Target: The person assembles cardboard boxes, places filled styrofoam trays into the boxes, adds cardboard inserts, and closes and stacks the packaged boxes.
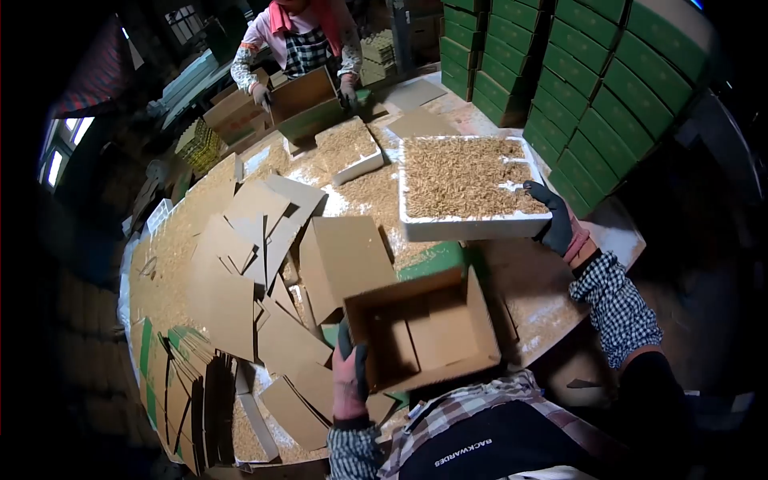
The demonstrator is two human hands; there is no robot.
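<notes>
My left hand [350, 370], in a pink and dark glove, grips the left wall of an open cardboard box [484, 324]. The box is tilted towards me, and its brown inside shows flaps at the bottom. My right hand [554, 218], gloved the same way, is closed on the right front corner of a white foam tray [480, 230]. Loose tan husk-like filling [460, 176] heaps over the tray, with white patches showing at its right. The tray is held above and beyond the box. Its far-side support is hidden.
Flat cardboard sheets [232, 300] and folded green cartons [180, 384] cover the table's left side, among scattered filling. Across the table, a co-worker [300, 40] holds another box [308, 108] beside a second foam tray [360, 166]. Green cartons [592, 96] stand stacked at right.
</notes>
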